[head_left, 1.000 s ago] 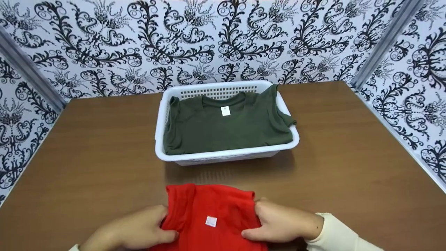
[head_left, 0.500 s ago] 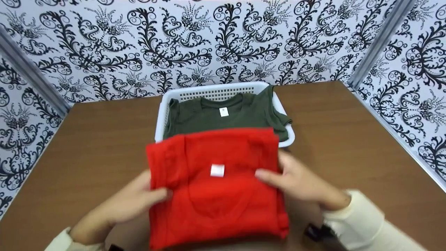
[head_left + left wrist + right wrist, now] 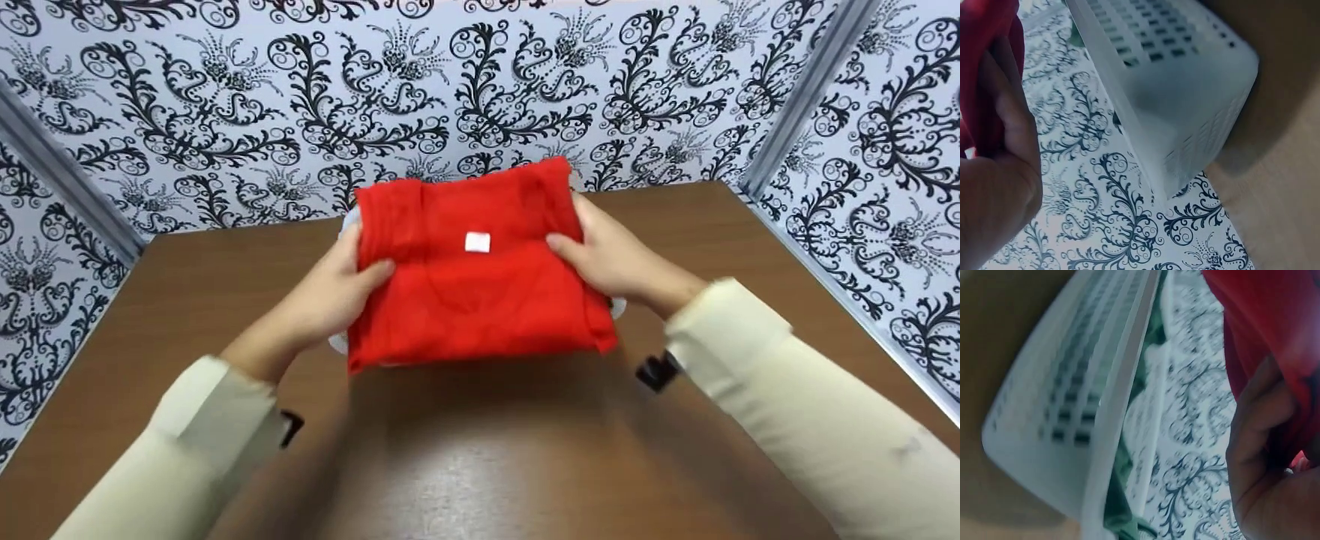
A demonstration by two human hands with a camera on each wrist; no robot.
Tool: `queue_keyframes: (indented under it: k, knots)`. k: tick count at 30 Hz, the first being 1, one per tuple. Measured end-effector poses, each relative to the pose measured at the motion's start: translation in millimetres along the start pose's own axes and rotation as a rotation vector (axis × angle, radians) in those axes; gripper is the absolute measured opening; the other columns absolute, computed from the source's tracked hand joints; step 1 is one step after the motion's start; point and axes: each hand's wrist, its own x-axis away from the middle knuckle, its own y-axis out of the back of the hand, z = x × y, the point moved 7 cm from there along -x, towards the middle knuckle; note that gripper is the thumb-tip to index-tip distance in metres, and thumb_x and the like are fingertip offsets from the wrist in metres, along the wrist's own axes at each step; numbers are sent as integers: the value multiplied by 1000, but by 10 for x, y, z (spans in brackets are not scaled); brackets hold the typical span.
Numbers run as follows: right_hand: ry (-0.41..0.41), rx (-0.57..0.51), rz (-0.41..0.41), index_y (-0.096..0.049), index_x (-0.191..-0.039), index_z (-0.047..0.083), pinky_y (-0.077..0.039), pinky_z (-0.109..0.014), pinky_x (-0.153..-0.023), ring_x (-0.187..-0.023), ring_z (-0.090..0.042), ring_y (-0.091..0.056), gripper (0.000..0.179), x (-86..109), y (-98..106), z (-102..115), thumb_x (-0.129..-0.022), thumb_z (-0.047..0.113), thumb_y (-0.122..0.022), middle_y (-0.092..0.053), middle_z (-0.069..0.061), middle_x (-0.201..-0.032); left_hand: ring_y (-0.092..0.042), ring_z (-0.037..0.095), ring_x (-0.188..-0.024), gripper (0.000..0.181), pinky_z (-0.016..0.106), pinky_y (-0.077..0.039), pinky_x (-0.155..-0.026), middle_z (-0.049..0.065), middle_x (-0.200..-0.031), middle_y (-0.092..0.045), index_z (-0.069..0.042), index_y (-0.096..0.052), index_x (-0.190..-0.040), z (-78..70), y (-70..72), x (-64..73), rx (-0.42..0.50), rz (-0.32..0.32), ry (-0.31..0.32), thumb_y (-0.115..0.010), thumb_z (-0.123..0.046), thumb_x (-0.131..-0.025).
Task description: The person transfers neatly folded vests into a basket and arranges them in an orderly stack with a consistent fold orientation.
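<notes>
A folded red shirt (image 3: 480,300) with a small white label hangs in the air over the white basket (image 3: 339,343), covering most of it in the head view. My left hand (image 3: 330,289) grips its left side, thumb on top and fingers beneath. On the opposite side my right hand (image 3: 619,251) holds it the same way. In the right wrist view, the red shirt (image 3: 1275,320) is above the rim of the basket (image 3: 1112,405), apart from it. Part of a dark green shirt (image 3: 1120,506) shows over that rim.
The basket stands on a brown wooden table (image 3: 465,457) near the back wall (image 3: 390,97). Black-and-white patterned panels enclose the back and sides. Bare wood shows left and right of the basket.
Both hands have lifted the red shirt from the near part of the table and carried it forward over the basket. The green shirt is now hidden in the head view.
</notes>
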Motion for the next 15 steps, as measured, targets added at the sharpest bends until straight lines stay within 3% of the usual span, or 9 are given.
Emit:
queue_keyframes:
  k: [5, 9, 15]
  knots:
    - [0, 215, -29, -42, -140, 7, -42, -48, -109, -122, -32, -57, 42, -377, -30, -28, -101, 13, -53, -59, -17, -131, -53, 34, -122, 42, 49, -41, -109, 23, -138, -49, 1, -30, -140, 96, 83, -310, -162, -78, -10, -47, -7, -102]
    - [42, 391, -22, -42, -138, 5, -42, -50, -109, -124, -37, -57, 41, -624, -121, -38, -100, 12, -54, -60, -21, -130, -52, 38, -124, 41, 50, -39, -111, 28, -135, -51, 6, -32, -136, 214, 108, -479, -297, -117, -18, -48, -4, -99]
    - [46, 577, 4, -43, -137, 3, -45, -52, -106, -123, -42, -58, 42, -798, -303, -185, -98, 12, -56, -62, -24, -127, -50, 42, -131, 48, 49, -36, -115, 33, -138, -51, 10, -29, -140, 366, 38, -634, -454, -89, 21, -49, -3, -98]
